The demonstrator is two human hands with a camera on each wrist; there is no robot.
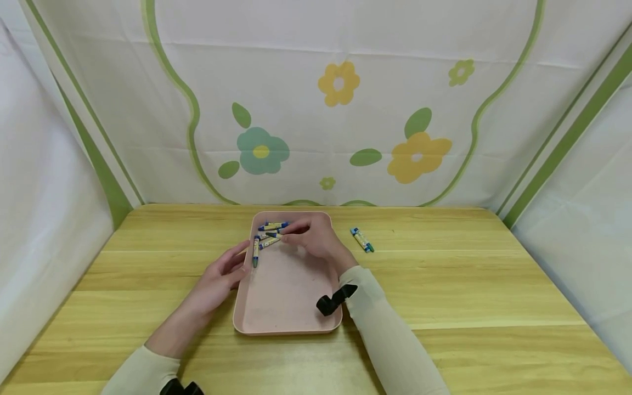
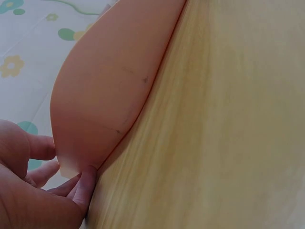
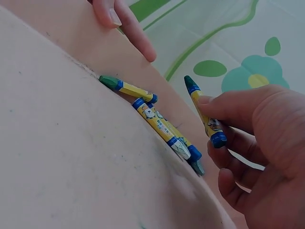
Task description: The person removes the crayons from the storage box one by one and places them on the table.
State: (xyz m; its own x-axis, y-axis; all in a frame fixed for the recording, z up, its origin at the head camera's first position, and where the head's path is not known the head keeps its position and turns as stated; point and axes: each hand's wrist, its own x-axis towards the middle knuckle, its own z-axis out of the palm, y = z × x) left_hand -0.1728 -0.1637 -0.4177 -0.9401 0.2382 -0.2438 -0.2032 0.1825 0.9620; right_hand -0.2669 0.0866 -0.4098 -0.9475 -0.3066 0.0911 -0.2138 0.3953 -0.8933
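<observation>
My right hand (image 1: 316,237) pinches a dark green crayon (image 3: 205,114) between thumb and fingers, above the far left part of a pink tray (image 1: 291,307). In the right wrist view its green tip points up and away from the palm. Below it in the tray lie several crayons with yellow and blue wrappers, among them a green crayon (image 1: 255,252) along the left wall and a white-tipped crayon (image 3: 162,129). My left hand (image 1: 217,281) holds the tray's left edge, some fingers against the outer wall and a digit over the rim.
To the right of the tray, a small group of crayons (image 1: 362,240) lies side by side on the wooden table (image 1: 469,296). A white cloth (image 1: 306,131) with printed flowers stands behind the table, and plain white cloth flanks both sides.
</observation>
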